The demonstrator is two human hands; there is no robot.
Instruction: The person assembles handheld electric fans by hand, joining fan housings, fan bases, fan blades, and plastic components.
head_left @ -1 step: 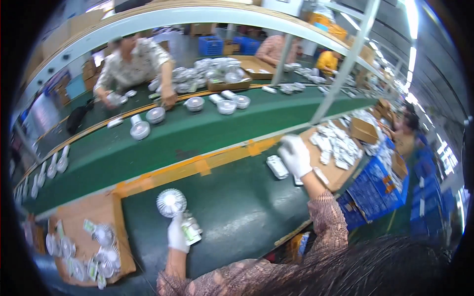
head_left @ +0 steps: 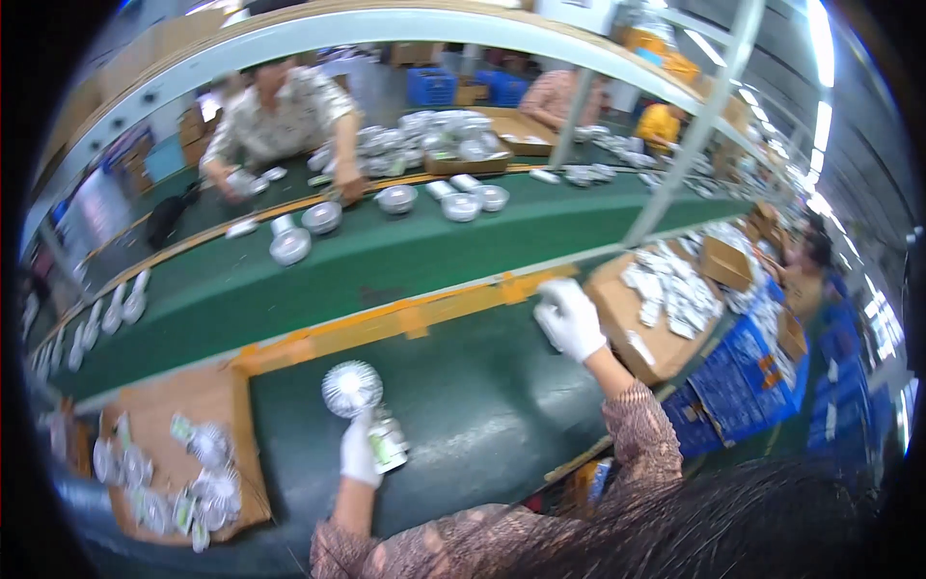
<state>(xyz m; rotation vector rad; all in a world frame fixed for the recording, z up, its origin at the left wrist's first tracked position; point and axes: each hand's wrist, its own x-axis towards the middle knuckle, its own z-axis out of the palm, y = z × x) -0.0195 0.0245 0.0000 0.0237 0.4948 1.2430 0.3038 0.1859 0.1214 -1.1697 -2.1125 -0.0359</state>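
My gloved left hand [head_left: 360, 451] is closed on the handle of a small handheld fan [head_left: 352, 388], whose round ribbed white head points away from me. Right beside those fingers is a pale piece with a green label [head_left: 389, 442]; whether it is joined to the fan I cannot tell. Over the dark green work surface [head_left: 463, 415], my gloved right hand [head_left: 571, 320] has its fingers curled in, and what lies inside them is hidden. Close to its right stands a cardboard tray [head_left: 617, 314] bearing a heap of white handle-shaped parts [head_left: 675, 294].
A cardboard box [head_left: 253, 463] with several fan heads [head_left: 214, 492] sits at left. Beyond the taped ledge [head_left: 386, 333], a green conveyor [head_left: 386, 261] carries more fans. Blue crates [head_left: 738, 381] stand at right. A metal post [head_left: 690, 135] rises ahead; across the conveyor a person [head_left: 285, 116] works.
The whole view has shifted slightly. My right hand has curled inward, and the white parts lying beside it on the work surface no longer show. My left hand still holds the fan.
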